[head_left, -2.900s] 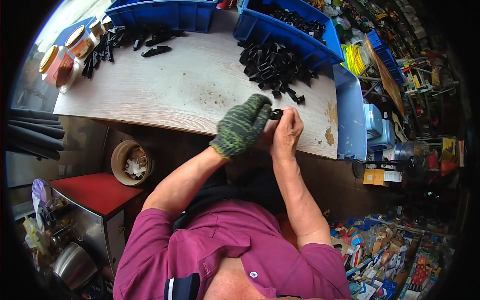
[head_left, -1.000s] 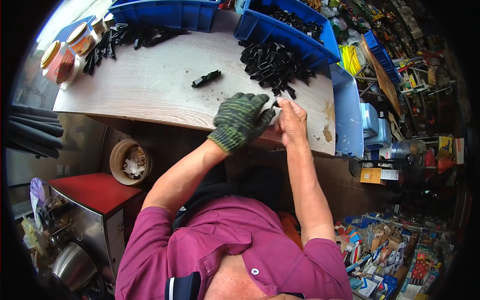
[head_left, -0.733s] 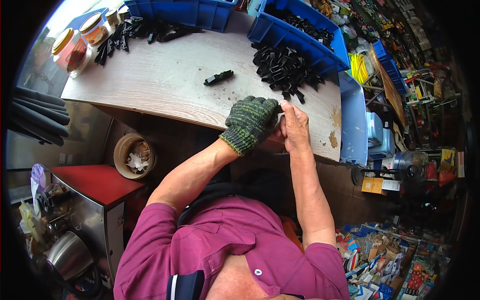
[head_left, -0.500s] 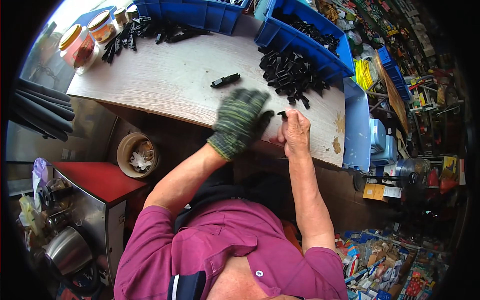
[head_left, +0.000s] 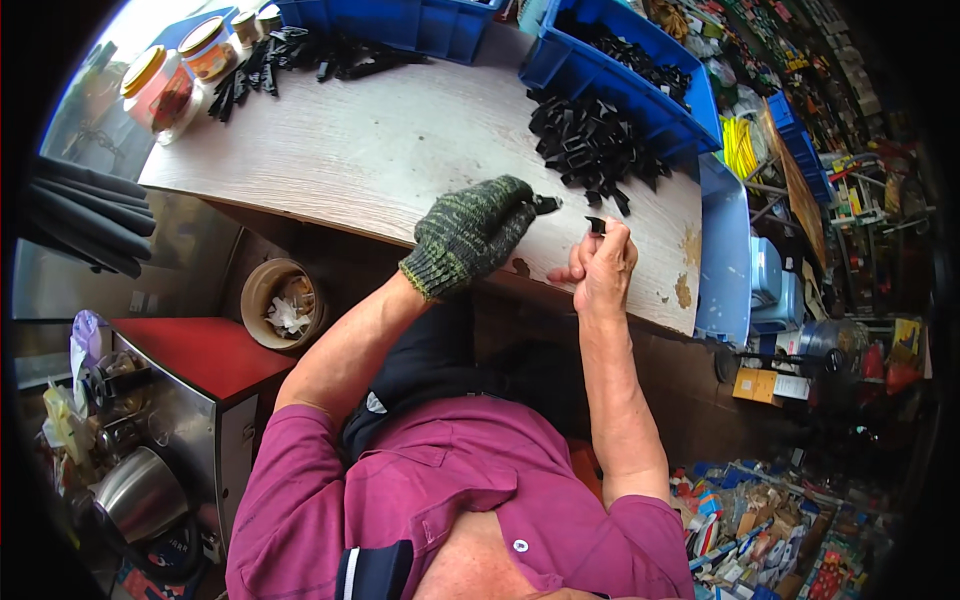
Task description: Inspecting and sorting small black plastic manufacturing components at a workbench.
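your gloved left hand [head_left: 470, 235] pinches a black clip [head_left: 546, 205] over the desk [head_left: 380, 150]; right hand [head_left: 600, 268] fingers hold another small black piece [head_left: 596, 224]. parts pile [head_left: 590, 145] at one o'clock. mating looks next: line them up.

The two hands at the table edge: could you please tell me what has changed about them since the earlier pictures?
The hands have parted. The gloved left hand now holds a small black part alone, and the bare right hand pinches another black piece at its fingertips. The lone black part on the table top has gone from sight. The pile of black parts and the blue bins stayed.
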Available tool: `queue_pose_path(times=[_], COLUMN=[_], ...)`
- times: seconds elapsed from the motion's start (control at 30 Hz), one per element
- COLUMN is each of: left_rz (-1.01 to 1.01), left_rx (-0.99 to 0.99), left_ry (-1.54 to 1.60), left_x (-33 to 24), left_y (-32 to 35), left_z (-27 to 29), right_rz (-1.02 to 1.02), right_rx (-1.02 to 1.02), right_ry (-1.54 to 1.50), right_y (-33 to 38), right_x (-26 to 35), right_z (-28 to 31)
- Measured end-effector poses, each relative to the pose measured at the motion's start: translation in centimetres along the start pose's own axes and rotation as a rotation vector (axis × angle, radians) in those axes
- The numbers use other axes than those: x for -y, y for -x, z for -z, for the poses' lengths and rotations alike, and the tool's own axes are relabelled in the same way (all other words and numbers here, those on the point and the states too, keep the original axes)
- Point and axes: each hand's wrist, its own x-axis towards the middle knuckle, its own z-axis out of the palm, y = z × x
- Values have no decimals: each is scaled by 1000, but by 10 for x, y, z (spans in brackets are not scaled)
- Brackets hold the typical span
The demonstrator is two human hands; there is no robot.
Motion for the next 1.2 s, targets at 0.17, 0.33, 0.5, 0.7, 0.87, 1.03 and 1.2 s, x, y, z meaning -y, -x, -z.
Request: queue_pose_path(times=[0.17,0.33,0.5,0.7,0.87,1.03,1.2], left_rz=[-35,107,128,102,145,266,-214], left_rx=[87,176,203,208,109,-1,-14], left_ry=[127,122,145,116,168,202,-76], left_x=[-10,-13,-11,-14,-17,-44,-30], left_y=[5,-1,1,1,1,-3,1], left_z=[-24,-30,-30,-31,-46,-74,-78], right_rz=[-12,44,43,145,269,282,355], right_rx=[-36,-73,-76,-34,-65,-118,-111], right_ry=[-48,-1,-14,9,36,77,82], right_y=[0,-2,5,8,4,9,3], right_x=[-5,-10,-7,-7,-16,-12,-17], right_z=[0,1,-1,1,2,4,15])
